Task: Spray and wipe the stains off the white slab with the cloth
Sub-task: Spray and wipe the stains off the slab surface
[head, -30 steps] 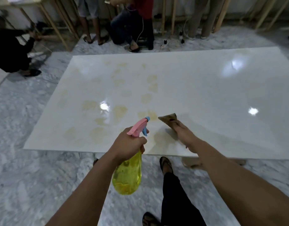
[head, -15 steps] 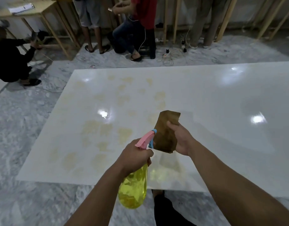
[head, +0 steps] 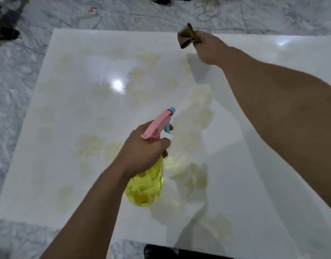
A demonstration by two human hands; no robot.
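A glossy white slab (head: 71,113) lies on the floor, marked with several pale yellow stains (head: 90,144) across its left and middle. My left hand (head: 142,152) grips a yellow spray bottle (head: 146,187) by its pink trigger head, nozzle pointing up and right over the slab's middle. My right hand (head: 207,47) is stretched out over the far edge and holds a bunched brown cloth (head: 186,37) in the air, clear of the surface.
Grey marbled floor (head: 13,75) surrounds the slab. A power strip with a red light (head: 92,12) and coiled cables (head: 209,10) lie beyond the far edge. Someone's dark footwear (head: 4,32) sits at the far left. My dark trouser leg (head: 179,253) shows at the near edge.
The view has tilted down and closer over the slab. My right hand lifted the cloth off the slab and carried it far up and right. The bottle stayed in my left hand.
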